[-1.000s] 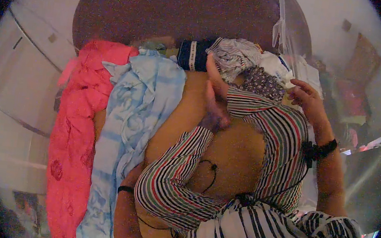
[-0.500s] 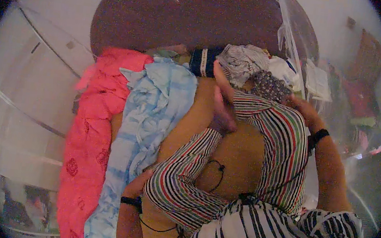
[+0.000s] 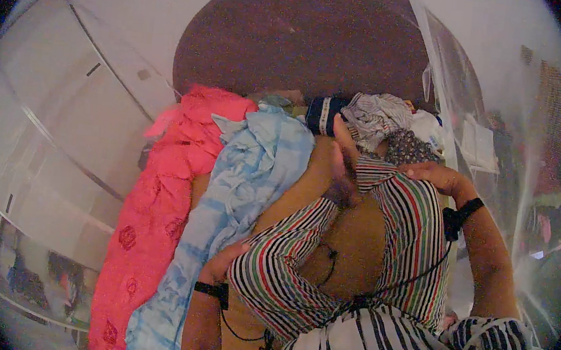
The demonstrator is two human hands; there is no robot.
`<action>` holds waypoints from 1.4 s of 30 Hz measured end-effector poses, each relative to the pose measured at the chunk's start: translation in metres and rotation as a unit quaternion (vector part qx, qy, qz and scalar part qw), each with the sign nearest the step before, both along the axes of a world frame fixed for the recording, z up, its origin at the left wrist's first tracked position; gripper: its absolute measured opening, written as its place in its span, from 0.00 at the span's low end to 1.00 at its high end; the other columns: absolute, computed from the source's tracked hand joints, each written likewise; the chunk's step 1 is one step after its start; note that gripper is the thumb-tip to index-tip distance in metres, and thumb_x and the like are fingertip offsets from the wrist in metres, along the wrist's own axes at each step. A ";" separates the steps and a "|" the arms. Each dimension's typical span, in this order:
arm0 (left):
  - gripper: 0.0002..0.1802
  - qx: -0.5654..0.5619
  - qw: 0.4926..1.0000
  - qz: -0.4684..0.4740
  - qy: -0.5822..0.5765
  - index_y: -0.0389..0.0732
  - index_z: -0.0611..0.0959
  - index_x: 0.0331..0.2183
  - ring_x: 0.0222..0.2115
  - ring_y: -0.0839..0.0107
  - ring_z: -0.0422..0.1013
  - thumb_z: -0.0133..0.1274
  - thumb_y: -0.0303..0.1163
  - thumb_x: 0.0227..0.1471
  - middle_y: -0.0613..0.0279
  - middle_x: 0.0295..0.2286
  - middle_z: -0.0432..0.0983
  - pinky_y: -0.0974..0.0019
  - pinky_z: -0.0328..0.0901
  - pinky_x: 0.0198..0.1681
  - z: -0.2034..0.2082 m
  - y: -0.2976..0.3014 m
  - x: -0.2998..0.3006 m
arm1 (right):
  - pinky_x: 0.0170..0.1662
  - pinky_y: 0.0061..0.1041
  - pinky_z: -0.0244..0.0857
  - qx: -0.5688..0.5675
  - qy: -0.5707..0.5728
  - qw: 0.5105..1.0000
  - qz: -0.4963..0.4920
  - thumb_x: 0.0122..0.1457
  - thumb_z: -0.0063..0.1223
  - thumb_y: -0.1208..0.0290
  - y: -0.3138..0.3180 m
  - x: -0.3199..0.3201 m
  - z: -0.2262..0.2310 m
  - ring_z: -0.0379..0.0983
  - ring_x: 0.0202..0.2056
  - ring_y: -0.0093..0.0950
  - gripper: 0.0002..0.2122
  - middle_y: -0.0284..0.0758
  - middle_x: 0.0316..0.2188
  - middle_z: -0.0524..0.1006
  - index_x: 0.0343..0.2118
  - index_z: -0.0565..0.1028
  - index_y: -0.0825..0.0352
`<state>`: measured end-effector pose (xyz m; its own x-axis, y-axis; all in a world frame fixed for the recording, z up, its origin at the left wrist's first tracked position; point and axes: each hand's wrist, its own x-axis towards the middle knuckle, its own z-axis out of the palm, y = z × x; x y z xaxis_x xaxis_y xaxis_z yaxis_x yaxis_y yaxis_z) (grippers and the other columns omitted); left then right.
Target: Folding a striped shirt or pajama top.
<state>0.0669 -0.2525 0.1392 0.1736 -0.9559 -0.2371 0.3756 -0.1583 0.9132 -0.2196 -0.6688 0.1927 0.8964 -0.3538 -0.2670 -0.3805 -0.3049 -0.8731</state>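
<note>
My left hand (image 3: 223, 262) rests against the outer side of my bent left knee, in striped trousers (image 3: 272, 256), beside a light blue cloth (image 3: 232, 177). Its fingers are mostly hidden. On top of my right knee lies my right hand (image 3: 436, 178), fingers stretched over the striped fabric, with nothing seen in them. Just beyond that hand is a dark cloth with small light spots (image 3: 412, 148). Each wrist wears a black band with a thin cable. My bare feet (image 3: 344, 165) are together between my knees.
A long pink-red cloth (image 3: 154, 209) lies left of the blue one. Ahead, a bundled grey striped cloth (image 3: 377, 117), a navy cloth with a pale band (image 3: 324, 115) and a white cloth (image 3: 428, 127) lie before the rounded brown headboard (image 3: 295, 40). Transparent netting (image 3: 441, 76) hangs at the sides.
The view has shifted, so the scene sits further right and slightly lower. My right hand has come from beside my right knee onto its top. My left hand stays by my left knee.
</note>
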 end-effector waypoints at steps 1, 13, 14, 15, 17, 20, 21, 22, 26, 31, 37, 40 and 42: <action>0.34 0.006 1.000 0.013 -0.024 0.33 0.61 0.54 0.51 0.68 0.60 0.46 0.44 0.51 0.56 0.51 0.63 0.68 0.52 0.55 -0.008 0.007 0.003 | 0.55 0.27 0.53 0.005 -0.004 1.000 0.005 0.55 0.44 0.46 0.002 0.002 -0.002 0.65 0.48 0.28 0.27 0.36 0.47 0.71 0.48 0.70 0.65; 0.40 0.138 0.911 0.141 -0.363 0.39 0.61 0.56 0.52 0.63 0.58 0.51 0.51 0.47 0.52 0.51 0.61 0.65 0.51 0.55 -0.091 0.059 0.015 | 0.55 0.29 0.52 -0.147 -0.023 0.987 0.058 0.58 0.36 0.48 0.036 -0.004 0.001 0.64 0.50 0.33 0.27 0.40 0.47 0.70 0.49 0.68 0.68; 0.41 0.149 0.910 0.137 -0.362 0.39 0.60 0.56 0.53 0.62 0.57 0.52 0.52 0.46 0.52 0.52 0.61 0.64 0.51 0.55 -0.092 0.063 0.017 | 0.55 0.29 0.51 -0.162 -0.027 0.984 0.067 0.59 0.35 0.48 0.038 0.001 0.003 0.64 0.50 0.34 0.27 0.40 0.47 0.70 0.49 0.68 0.68; 0.43 0.149 0.913 0.130 -0.357 0.39 0.59 0.56 0.53 0.61 0.57 0.52 0.53 0.46 0.51 0.52 0.60 0.64 0.50 0.55 -0.096 0.054 0.016 | 0.55 0.29 0.51 -0.188 -0.025 0.979 0.070 0.60 0.34 0.49 0.034 -0.007 0.005 0.64 0.50 0.34 0.26 0.41 0.47 0.70 0.48 0.68 0.68; 0.45 0.149 0.921 0.130 -0.335 0.39 0.58 0.57 0.54 0.60 0.56 0.52 0.55 0.45 0.50 0.53 0.59 0.62 0.50 0.56 -0.101 0.054 0.014 | 0.55 0.30 0.51 -0.217 -0.020 0.972 0.091 0.61 0.31 0.51 0.035 -0.005 -0.007 0.63 0.49 0.36 0.25 0.41 0.46 0.71 0.48 0.69 0.68; 0.47 0.145 0.927 0.122 -0.324 0.37 0.56 0.57 0.56 0.59 0.53 0.51 0.57 0.44 0.48 0.54 0.56 0.61 0.48 0.57 -0.097 0.055 0.006 | 0.53 0.28 0.54 -0.177 -0.027 0.982 0.058 0.61 0.34 0.52 0.046 -0.011 -0.020 0.65 0.47 0.35 0.24 0.40 0.44 0.72 0.46 0.70 0.69; 0.47 0.118 0.933 0.120 -0.317 0.37 0.56 0.57 0.56 0.58 0.52 0.51 0.58 0.44 0.48 0.55 0.55 0.61 0.48 0.57 -0.097 0.042 0.004 | 0.52 0.28 0.55 -0.168 -0.030 0.985 0.030 0.60 0.35 0.53 0.014 -0.026 -0.040 0.66 0.46 0.34 0.23 0.40 0.44 0.72 0.46 0.70 0.69; 0.47 0.102 0.938 0.121 -0.307 0.36 0.56 0.57 0.56 0.58 0.52 0.51 0.58 0.44 0.48 0.55 0.55 0.61 0.47 0.58 -0.108 0.031 -0.001 | 0.51 0.27 0.56 -0.147 -0.030 0.989 0.010 0.60 0.36 0.53 -0.011 -0.034 -0.051 0.67 0.45 0.33 0.23 0.39 0.43 0.73 0.45 0.71 0.69; 0.48 0.138 0.928 0.175 -0.299 0.34 0.58 0.56 0.57 0.58 0.51 0.50 0.60 0.44 0.48 0.56 0.53 0.61 0.47 0.58 -0.114 0.047 -0.014 | 0.48 0.26 0.59 -0.186 -0.049 0.979 0.067 0.56 0.44 0.54 0.040 -0.013 -0.016 0.69 0.41 0.26 0.23 0.36 0.41 0.74 0.46 0.71 0.69; 0.47 0.075 0.930 0.059 -0.354 0.34 0.56 0.56 0.56 0.59 0.52 0.47 0.59 0.46 0.51 0.56 0.51 0.60 0.47 0.58 -0.131 0.086 -0.012 | 0.52 0.25 0.56 -0.064 -0.007 0.998 0.028 0.54 0.51 0.60 0.069 0.005 -0.001 0.66 0.47 0.27 0.21 0.35 0.46 0.71 0.49 0.69 0.66; 0.47 0.182 0.956 -0.025 -0.230 0.34 0.56 0.56 0.56 0.59 0.52 0.46 0.59 0.47 0.51 0.56 0.52 0.60 0.48 0.57 -0.148 0.151 -0.075 | 0.58 0.30 0.48 -0.066 0.016 0.996 0.054 0.52 0.52 0.60 0.110 0.043 -0.012 0.57 0.55 0.32 0.25 0.38 0.53 0.64 0.52 0.66 0.66; 0.46 0.208 0.960 -0.025 -0.186 0.34 0.56 0.56 0.55 0.59 0.53 0.46 0.59 0.47 0.51 0.56 0.52 0.60 0.48 0.57 -0.153 0.169 -0.100 | 0.60 0.33 0.43 -0.120 0.048 0.983 0.131 0.50 0.54 0.56 0.109 0.073 -0.043 0.49 0.59 0.35 0.29 0.41 0.57 0.58 0.53 0.64 0.66; 0.46 0.223 0.959 -0.021 -0.171 0.34 0.56 0.56 0.55 0.59 0.53 0.46 0.59 0.47 0.52 0.56 0.52 0.60 0.48 0.57 -0.155 0.176 -0.114 | 0.61 0.34 0.40 -0.128 0.036 0.984 0.120 0.48 0.57 0.54 0.097 0.079 -0.076 0.43 0.62 0.35 0.31 0.41 0.60 0.52 0.52 0.64 0.66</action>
<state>-0.0468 -0.0766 -0.0160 0.2768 -0.7802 -0.5610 0.0509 -0.5710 0.8193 -0.1406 -0.5713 0.1170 0.9446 -0.1979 -0.2618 -0.3279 -0.6008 -0.7291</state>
